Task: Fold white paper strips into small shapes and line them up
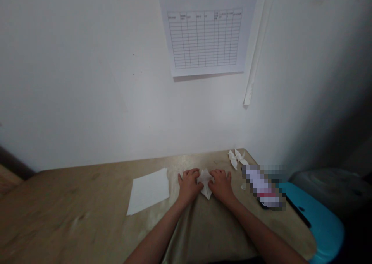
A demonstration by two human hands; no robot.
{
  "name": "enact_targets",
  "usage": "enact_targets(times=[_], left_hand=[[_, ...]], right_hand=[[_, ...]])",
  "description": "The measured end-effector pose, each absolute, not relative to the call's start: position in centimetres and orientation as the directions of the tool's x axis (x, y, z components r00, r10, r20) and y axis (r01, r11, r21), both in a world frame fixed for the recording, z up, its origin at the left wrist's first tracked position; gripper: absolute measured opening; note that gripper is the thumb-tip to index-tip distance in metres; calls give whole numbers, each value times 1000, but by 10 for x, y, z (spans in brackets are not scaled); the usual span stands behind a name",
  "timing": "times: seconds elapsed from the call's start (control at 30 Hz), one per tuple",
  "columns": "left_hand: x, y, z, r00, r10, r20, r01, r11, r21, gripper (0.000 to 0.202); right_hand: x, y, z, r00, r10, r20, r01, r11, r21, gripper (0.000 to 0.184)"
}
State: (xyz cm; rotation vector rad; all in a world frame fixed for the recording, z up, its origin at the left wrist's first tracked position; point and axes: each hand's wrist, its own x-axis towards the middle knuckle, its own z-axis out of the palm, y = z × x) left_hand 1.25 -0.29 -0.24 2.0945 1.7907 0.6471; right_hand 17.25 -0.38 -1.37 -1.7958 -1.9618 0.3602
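The small folded paper [205,183] lies on the table [72,202] a little right of the frame's centre, low in the picture, its pointed end turned toward the person. The left hand [188,184] and the right hand [221,184] close on it from either side. On both hands the fingers are bent and held close together, with the tips bearing down on the paper's outer edges, so only the white middle shows between the knuckles. I cannot tell whether the thumbs sit under a flap or on top. This looks like a crease being set. To do it well, the two edges should be lined up before any pressure goes on. One hand should pin the paper flat while the other runs a fingertip outward along the fold, and the point should be kept sharp rather than rounded. Just left of the hands, apart from them, lies a flat white sheet [148,190]. Near the table's far right corner sit a few small folded pieces [236,158]. Below them at the right edge is a long blurred object [263,186], too unclear to name. A blue seat [316,221] shows at the lower right, off the table. On the wall above, in the upper middle of the frame, hangs a printed chart [205,35].
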Motion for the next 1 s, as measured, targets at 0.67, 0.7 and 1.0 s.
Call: enact_targets(times=[0.67,0.7,1.0], left_hand=[[11,-3,-5,100,985,138,855,-156,495,12],[11,-3,-5,101,986,133,854,-155,496,13],[10,-3,-5,113,986,123,850,-160,502,37]], right_hand=[[178,-3,-13,-52,987,152,871,119,-476,17],[179,-3,-13,-53,987,152,870,121,-478,17],[177,-4,-14,-94,984,154,877,155,-454,28]])
